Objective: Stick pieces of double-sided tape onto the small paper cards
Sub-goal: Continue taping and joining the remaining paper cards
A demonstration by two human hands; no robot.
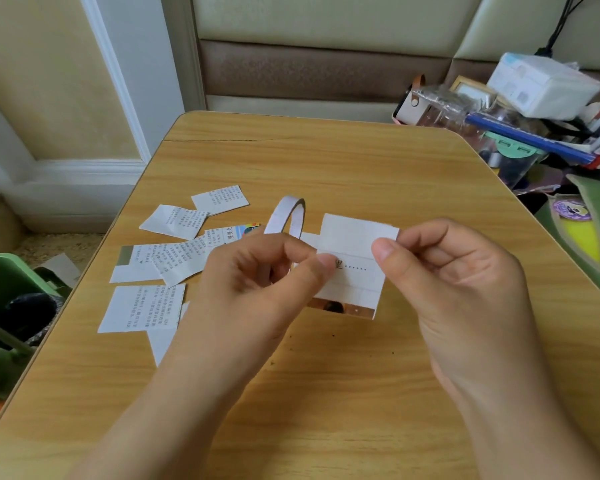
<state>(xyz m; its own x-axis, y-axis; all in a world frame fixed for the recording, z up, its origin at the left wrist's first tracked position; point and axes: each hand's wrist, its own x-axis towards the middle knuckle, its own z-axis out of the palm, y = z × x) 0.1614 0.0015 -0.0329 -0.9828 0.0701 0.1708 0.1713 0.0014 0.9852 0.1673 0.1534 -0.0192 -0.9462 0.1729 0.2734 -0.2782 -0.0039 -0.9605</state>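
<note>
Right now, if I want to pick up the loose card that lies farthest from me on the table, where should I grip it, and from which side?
Probably pinch the far right corner of the farthest card, coming from the right. That side lies on bare table, while its near left corner meets another card, so a grip there might drag that one along. The card lies flat, so slide a fingertip under the edge first.
</note>
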